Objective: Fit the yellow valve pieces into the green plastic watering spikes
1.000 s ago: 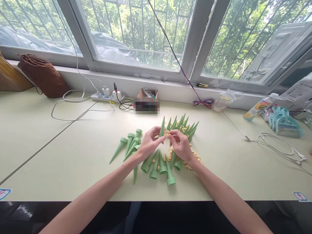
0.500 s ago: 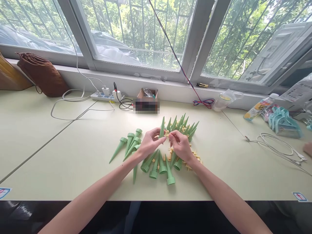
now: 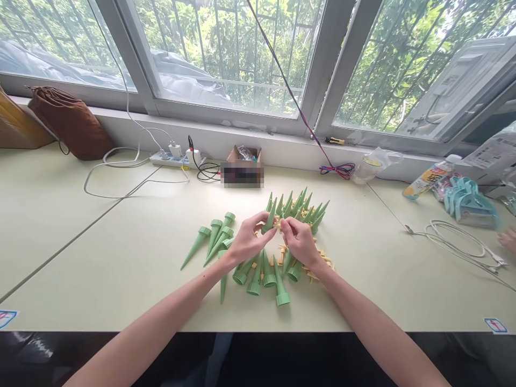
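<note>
My left hand (image 3: pixel 250 234) is closed round a green plastic watering spike (image 3: pixel 270 216), which points up and leans slightly right. My right hand (image 3: pixel 299 241) pinches a small yellow plastic valve (image 3: pixel 279 223) against the side of that spike; my fingers hide part of it. Behind my hands several green spikes (image 3: pixel 300 204) stand point up with yellow pieces among them. In front of me more spikes (image 3: pixel 282 293) lie with their open caps toward me. Other spikes (image 3: pixel 196 247) lie left of my left hand. Loose yellow valves (image 3: pixel 322 263) are beside my right wrist.
A power strip (image 3: pixel 175 159) with cables and a small cardboard box (image 3: pixel 242 156) stand along the back. At the right are a coiled white cable (image 3: pixel 455 236), teal clips (image 3: pixel 470 201) and a bottle (image 3: pixel 429 177). Another person's hand (image 3: pixel 508 236) shows at the right edge.
The held spike has shifted slightly right and down and now leans to the right, uncovering a standing spike behind it. The other person's hand at the right edge has moved a little.
</note>
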{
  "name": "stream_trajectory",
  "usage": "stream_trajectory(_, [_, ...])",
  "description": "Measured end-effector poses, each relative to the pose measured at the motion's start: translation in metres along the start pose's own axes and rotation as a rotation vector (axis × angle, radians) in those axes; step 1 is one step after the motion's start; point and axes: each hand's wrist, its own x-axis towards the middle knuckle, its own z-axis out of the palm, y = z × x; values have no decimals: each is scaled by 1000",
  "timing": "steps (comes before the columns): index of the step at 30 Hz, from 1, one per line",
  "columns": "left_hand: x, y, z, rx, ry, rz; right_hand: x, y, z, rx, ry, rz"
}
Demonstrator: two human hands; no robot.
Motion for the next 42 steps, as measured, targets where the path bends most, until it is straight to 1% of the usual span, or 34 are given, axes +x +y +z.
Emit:
stream_trajectory(4, [1, 0, 0, -38, 16, -4, 1, 0, 1, 18, 22, 9])
stream_trajectory(9, [2, 1, 0, -165, 24, -52, 1, -3, 1, 45, 40, -9])
stream_trajectory(12, [3, 1, 0, -233, 37, -85, 2, -5, 0, 48, 30, -23])
stream_trajectory(16, [4, 1, 0, -267, 43, -106, 2, -5, 1, 48, 15, -59])
stream_trajectory(21, [3, 2, 0, -301, 38, -122, 1, -4, 1, 40, 8, -55])
stream_trajectory(27, [4, 4, 0, -295, 10, -146, 1, -5, 0, 37, 0, -53])
stream_trajectory(34, [4, 1, 0, -266, -1, -81, 1, -4, 0, -8, -1, -54])
stream_trajectory(42, [1, 0, 0, -105, -5, -1, 0, -4, -1, -45, -19, -49])
